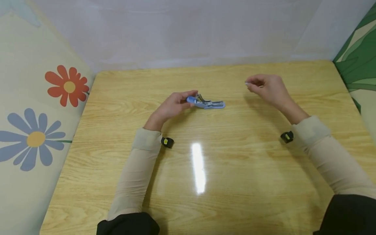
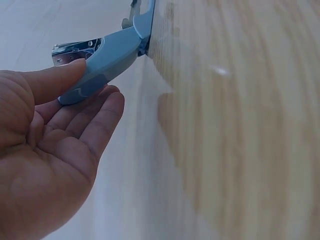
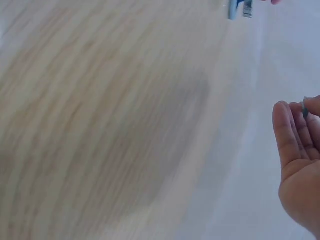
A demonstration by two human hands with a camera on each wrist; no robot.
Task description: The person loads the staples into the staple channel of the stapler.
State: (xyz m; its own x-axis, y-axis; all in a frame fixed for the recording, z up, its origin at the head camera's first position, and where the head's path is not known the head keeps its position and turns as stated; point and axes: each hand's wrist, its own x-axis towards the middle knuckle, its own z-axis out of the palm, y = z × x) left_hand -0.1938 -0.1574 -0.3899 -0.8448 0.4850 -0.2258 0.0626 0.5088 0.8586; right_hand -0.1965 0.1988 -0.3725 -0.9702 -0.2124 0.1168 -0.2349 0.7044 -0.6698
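Note:
My left hand pinches one end of a light-blue stapler, thumb on one side and fingers on the other. The stapler is folded wide open, its metal parts exposed in the left wrist view. Its far end lies at or just above the tabletop; I cannot tell which. Off to the right, above the table, my right hand pinches a small greyish piece between thumb and fingertips. Most of that piece is hidden by the fingers, and its kind is too small to make out. A gap separates it from the stapler.
The wood-grain table spreads under both arms, with a bright light reflection in its middle. A pale wall stands along the back edge. Side panels with painted flowers and green leaves flank the table.

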